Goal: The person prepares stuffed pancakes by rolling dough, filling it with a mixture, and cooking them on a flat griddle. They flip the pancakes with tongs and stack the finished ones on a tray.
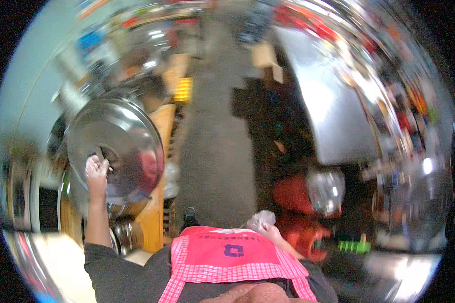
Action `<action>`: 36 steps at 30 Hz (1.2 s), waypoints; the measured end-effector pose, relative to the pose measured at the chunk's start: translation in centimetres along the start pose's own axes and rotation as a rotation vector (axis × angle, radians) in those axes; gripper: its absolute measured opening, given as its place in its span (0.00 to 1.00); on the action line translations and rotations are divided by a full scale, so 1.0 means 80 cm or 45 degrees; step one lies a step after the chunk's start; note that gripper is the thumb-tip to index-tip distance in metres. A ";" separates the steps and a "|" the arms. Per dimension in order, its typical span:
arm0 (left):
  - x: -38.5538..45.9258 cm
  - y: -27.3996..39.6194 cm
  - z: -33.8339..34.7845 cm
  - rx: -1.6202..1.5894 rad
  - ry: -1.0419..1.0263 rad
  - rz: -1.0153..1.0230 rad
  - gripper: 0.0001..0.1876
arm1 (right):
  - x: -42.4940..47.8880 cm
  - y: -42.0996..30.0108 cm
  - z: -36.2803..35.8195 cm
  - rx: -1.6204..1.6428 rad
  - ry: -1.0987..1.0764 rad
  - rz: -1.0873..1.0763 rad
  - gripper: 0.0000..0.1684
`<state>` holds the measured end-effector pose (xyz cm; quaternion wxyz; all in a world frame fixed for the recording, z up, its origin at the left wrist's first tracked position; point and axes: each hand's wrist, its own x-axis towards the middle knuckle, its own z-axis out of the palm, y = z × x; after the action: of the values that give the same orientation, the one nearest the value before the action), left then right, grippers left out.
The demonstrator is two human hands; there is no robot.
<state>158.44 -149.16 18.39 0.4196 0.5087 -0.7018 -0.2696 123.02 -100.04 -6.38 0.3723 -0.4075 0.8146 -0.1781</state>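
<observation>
A large round metal lid [131,136] is on my left, its domed surface shiny and blurred. My left hand [97,167], in what looks like a clear plastic glove, grips the dark handle [107,155] in the lid's middle. What lies under the lid is mostly hidden. Close to the front of my pink apron [208,250], my right hand [264,224] is partly covered by clear crumpled plastic [263,217]. Whether that is a loose glove or a bag is unclear, and its fingers are not distinct.
A wooden bench edge [151,223] runs beside the lid, with a yellow item [183,90] farther along. Grey floor [216,151] lies ahead between that bench and a stainless-steel table [333,113] at right. Red containers [294,193], a shiny rounded thing [326,191] and a green basket [353,247] stand nearer on the right.
</observation>
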 end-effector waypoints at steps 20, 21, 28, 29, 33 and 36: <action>-0.585 0.358 0.601 0.291 -2.216 1.347 0.14 | -0.306 0.108 0.173 0.541 0.628 0.846 0.16; -0.602 0.358 0.609 0.243 -2.260 1.366 0.14 | -0.312 0.118 0.197 0.548 0.649 0.943 0.16; -0.660 0.370 0.660 0.419 -2.292 1.475 0.15 | -0.343 0.152 0.225 0.743 0.748 1.118 0.20; -0.661 0.368 0.669 0.429 -2.284 1.481 0.15 | -0.342 0.163 0.233 0.672 0.718 1.122 0.23; -0.658 0.367 0.697 0.432 -2.157 1.512 0.16 | -0.334 0.168 0.230 0.712 0.803 1.068 0.20; -0.672 0.363 0.704 0.420 -2.193 1.490 0.16 | -0.324 0.178 0.226 0.724 0.759 1.005 0.18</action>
<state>102.72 -91.57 -3.46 -0.2303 -0.2220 -0.9269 -0.1964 139.13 -70.58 -14.79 0.2596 0.1119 0.8949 -0.3452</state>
